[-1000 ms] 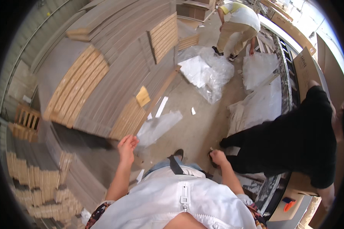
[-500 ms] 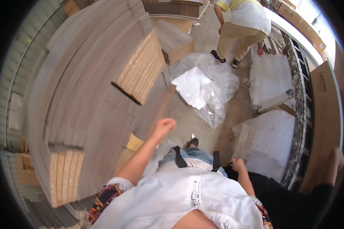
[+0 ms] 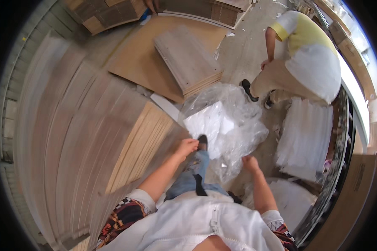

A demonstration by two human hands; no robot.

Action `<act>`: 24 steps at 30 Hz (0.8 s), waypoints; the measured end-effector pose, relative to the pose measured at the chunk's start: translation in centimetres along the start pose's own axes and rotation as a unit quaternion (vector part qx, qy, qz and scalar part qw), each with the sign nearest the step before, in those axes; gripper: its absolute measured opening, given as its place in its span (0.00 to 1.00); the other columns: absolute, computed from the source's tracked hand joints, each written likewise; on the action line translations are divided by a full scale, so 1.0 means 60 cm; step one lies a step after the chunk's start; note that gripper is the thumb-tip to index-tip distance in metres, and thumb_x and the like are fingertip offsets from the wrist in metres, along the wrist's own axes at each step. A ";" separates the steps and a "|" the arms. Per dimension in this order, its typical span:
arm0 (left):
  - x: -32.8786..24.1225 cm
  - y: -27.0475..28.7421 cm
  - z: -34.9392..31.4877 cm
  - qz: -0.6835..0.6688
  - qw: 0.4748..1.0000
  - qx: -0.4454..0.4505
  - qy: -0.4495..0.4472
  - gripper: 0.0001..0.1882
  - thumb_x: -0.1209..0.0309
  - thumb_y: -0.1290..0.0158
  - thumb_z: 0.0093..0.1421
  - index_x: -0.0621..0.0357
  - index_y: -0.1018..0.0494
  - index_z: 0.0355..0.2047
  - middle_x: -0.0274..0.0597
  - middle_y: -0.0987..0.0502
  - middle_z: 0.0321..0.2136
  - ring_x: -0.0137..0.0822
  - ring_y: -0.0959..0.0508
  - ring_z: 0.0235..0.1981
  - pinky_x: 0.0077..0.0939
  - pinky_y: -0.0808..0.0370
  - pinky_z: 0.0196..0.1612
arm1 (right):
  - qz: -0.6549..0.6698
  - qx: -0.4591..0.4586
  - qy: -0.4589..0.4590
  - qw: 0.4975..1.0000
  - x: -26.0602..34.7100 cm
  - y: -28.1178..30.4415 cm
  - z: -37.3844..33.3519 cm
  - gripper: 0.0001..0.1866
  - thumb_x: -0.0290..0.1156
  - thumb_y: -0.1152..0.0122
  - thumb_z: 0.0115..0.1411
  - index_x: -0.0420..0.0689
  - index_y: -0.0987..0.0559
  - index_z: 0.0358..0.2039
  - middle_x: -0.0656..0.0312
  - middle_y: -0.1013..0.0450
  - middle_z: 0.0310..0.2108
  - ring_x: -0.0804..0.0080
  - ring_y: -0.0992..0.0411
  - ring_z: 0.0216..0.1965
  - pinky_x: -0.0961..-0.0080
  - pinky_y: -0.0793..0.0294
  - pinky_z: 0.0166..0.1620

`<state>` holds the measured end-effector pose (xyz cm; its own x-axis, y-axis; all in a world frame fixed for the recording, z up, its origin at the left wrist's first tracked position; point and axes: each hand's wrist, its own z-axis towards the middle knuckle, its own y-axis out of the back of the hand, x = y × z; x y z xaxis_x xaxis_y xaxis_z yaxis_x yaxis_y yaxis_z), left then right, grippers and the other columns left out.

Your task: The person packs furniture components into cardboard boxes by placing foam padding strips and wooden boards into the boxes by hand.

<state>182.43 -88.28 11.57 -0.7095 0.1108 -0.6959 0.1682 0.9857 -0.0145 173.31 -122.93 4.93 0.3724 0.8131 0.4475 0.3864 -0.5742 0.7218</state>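
My left hand (image 3: 187, 147) hangs in front of me with its fingers loosely curled, and nothing shows in it. It is near the stacked wood-grain boards (image 3: 71, 138) on the left. My right hand (image 3: 250, 163) is also curled with nothing visible in it, just over the edge of a crumpled heap of clear plastic film (image 3: 249, 136). White foam or paper sheets (image 3: 209, 123) lie on that film. Ahead of me, a short pile of wood-grain panels (image 3: 188, 56) rests partly on a large brown board (image 3: 134, 62).
A person (image 3: 310, 54) in a yellow and white shirt bends over at the far right. White-wrapped stacks (image 3: 303, 138) line the right side, next to a conveyor rail (image 3: 343, 167). A long cardboard box (image 3: 356, 184) stands beyond the rail. More cartons (image 3: 109, 16) are at the far left.
I have stepped forward, closer to the plastic film and the panel pile. My right hand has swung forward from beside my hip. The other person is bent lower and appears further right.
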 end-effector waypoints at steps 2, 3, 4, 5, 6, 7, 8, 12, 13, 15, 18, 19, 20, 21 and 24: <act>-0.031 -0.025 0.126 0.031 0.998 -0.049 -0.020 0.12 0.64 0.46 0.55 0.57 0.25 0.35 0.34 0.24 0.25 0.24 0.27 0.24 0.21 0.30 0.30 | -0.127 0.109 0.067 0.984 -0.095 0.000 0.091 0.20 0.46 0.50 0.55 0.41 0.21 0.31 0.44 0.27 0.34 0.49 0.29 0.40 0.61 0.31 0.46; -0.047 -0.012 0.165 0.061 0.994 -0.089 -0.018 0.11 0.64 0.46 0.55 0.59 0.25 0.33 0.34 0.25 0.24 0.24 0.28 0.22 0.19 0.30 0.28 | -0.130 0.134 0.069 0.980 -0.090 0.008 0.119 0.20 0.46 0.50 0.55 0.41 0.21 0.31 0.44 0.27 0.34 0.49 0.29 0.40 0.61 0.31 0.46; -0.059 0.009 0.202 0.058 0.993 -0.100 -0.006 0.11 0.64 0.46 0.55 0.59 0.25 0.33 0.34 0.25 0.24 0.24 0.28 0.22 0.19 0.30 0.28 | -0.104 0.128 0.041 0.985 -0.053 0.023 0.162 0.21 0.47 0.51 0.55 0.41 0.21 0.30 0.44 0.27 0.34 0.48 0.29 0.40 0.61 0.32 0.47; -0.051 0.023 0.230 0.082 0.986 -0.147 -0.006 0.11 0.65 0.46 0.55 0.60 0.25 0.32 0.33 0.26 0.23 0.24 0.29 0.22 0.19 0.31 0.27 | -0.080 0.126 0.012 0.989 -0.020 0.036 0.193 0.21 0.47 0.52 0.56 0.41 0.21 0.30 0.44 0.27 0.34 0.47 0.29 0.40 0.61 0.32 0.47; -0.057 0.055 0.259 0.112 0.974 -0.197 -0.010 0.11 0.65 0.46 0.55 0.60 0.25 0.31 0.33 0.27 0.22 0.25 0.29 0.22 0.19 0.31 0.26 | -0.047 0.113 0.004 0.992 0.046 0.058 0.236 0.21 0.47 0.52 0.56 0.41 0.21 0.30 0.44 0.27 0.34 0.47 0.29 0.40 0.61 0.32 0.47; -0.061 0.065 0.285 0.109 0.973 -0.201 0.003 0.11 0.65 0.46 0.55 0.60 0.25 0.31 0.33 0.27 0.22 0.25 0.29 0.22 0.19 0.31 0.26 | -0.020 0.098 -0.012 0.995 0.090 0.091 0.275 0.21 0.47 0.53 0.56 0.40 0.21 0.29 0.44 0.27 0.34 0.47 0.29 0.40 0.61 0.32 0.46; -0.072 0.061 0.320 0.052 0.975 -0.216 0.016 0.10 0.66 0.47 0.55 0.60 0.25 0.30 0.32 0.28 0.20 0.25 0.30 0.21 0.20 0.32 0.25 | 0.001 0.077 0.013 0.997 0.104 0.119 0.326 0.21 0.45 0.53 0.57 0.40 0.21 0.29 0.45 0.27 0.34 0.47 0.29 0.39 0.60 0.31 0.45; -0.063 0.079 0.437 -0.004 0.956 -0.287 0.058 0.17 0.62 0.46 0.53 0.66 0.24 0.32 0.47 0.23 0.28 0.39 0.25 0.30 0.28 0.30 0.36 | 0.064 0.029 0.048 0.996 0.171 0.174 0.536 0.19 0.43 0.48 0.56 0.38 0.22 0.36 0.45 0.26 0.34 0.54 0.26 0.39 0.67 0.29 0.42; -0.074 0.078 0.468 0.046 0.965 -0.243 0.084 0.19 0.61 0.46 0.53 0.66 0.26 0.38 0.51 0.23 0.34 0.42 0.24 0.37 0.29 0.30 0.41 | 0.047 0.010 0.055 0.997 0.172 0.186 0.595 0.19 0.43 0.48 0.56 0.38 0.22 0.36 0.46 0.25 0.33 0.55 0.26 0.39 0.67 0.29 0.42; -0.064 0.137 0.536 0.093 0.951 -0.285 0.076 0.22 0.59 0.47 0.54 0.66 0.28 0.41 0.53 0.25 0.38 0.44 0.26 0.41 0.30 0.31 0.44 | 0.060 -0.028 0.117 0.991 0.206 0.166 0.715 0.20 0.44 0.47 0.56 0.39 0.22 0.36 0.46 0.25 0.33 0.52 0.27 0.38 0.66 0.29 0.42; -0.062 0.185 0.633 0.154 0.934 -0.315 0.066 0.29 0.53 0.51 0.55 0.66 0.32 0.47 0.58 0.29 0.46 0.50 0.31 0.50 0.34 0.35 0.52 | -0.010 -0.040 0.139 0.989 0.219 0.146 0.907 0.25 0.50 0.48 0.55 0.40 0.25 0.42 0.46 0.26 0.37 0.49 0.28 0.41 0.62 0.31 0.46; -0.073 0.149 0.660 0.159 0.930 -0.325 0.062 0.33 0.49 0.55 0.57 0.68 0.34 0.49 0.60 0.31 0.47 0.52 0.32 0.51 0.35 0.36 0.53 | -0.085 -0.016 0.116 0.989 0.191 0.154 0.958 0.28 0.51 0.49 0.55 0.40 0.28 0.46 0.45 0.28 0.40 0.48 0.30 0.45 0.62 0.32 0.48; -0.100 0.160 0.692 0.144 0.930 -0.328 0.088 0.36 0.46 0.57 0.57 0.68 0.38 0.52 0.61 0.35 0.52 0.52 0.35 0.54 0.35 0.38 0.55 | -0.085 -0.024 0.116 0.989 0.208 0.153 1.008 0.32 0.53 0.49 0.55 0.38 0.31 0.49 0.42 0.30 0.44 0.46 0.33 0.49 0.62 0.35 0.51; -0.087 0.232 0.701 0.163 0.920 -0.352 0.049 0.38 0.45 0.58 0.57 0.68 0.42 0.55 0.60 0.39 0.55 0.51 0.38 0.56 0.34 0.42 0.57 | -0.058 -0.005 0.114 0.992 0.277 0.125 1.027 0.35 0.53 0.49 0.55 0.34 0.33 0.51 0.39 0.33 0.46 0.45 0.35 0.51 0.63 0.37 0.54; -0.162 0.205 0.763 -0.013 0.947 -0.318 0.030 0.37 0.46 0.59 0.59 0.65 0.46 0.58 0.55 0.41 0.57 0.46 0.42 0.59 0.32 0.46 0.59 | -0.015 -0.033 0.162 0.986 0.282 0.122 1.108 0.34 0.51 0.49 0.55 0.33 0.34 0.51 0.37 0.33 0.46 0.45 0.36 0.52 0.64 0.37 0.53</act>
<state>222.68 -83.08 -14.71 -0.7482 0.0729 -0.6594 -0.2841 0.8630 0.4177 238.55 -119.78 -17.31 0.0685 0.8238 0.5627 0.3342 -0.5504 0.7651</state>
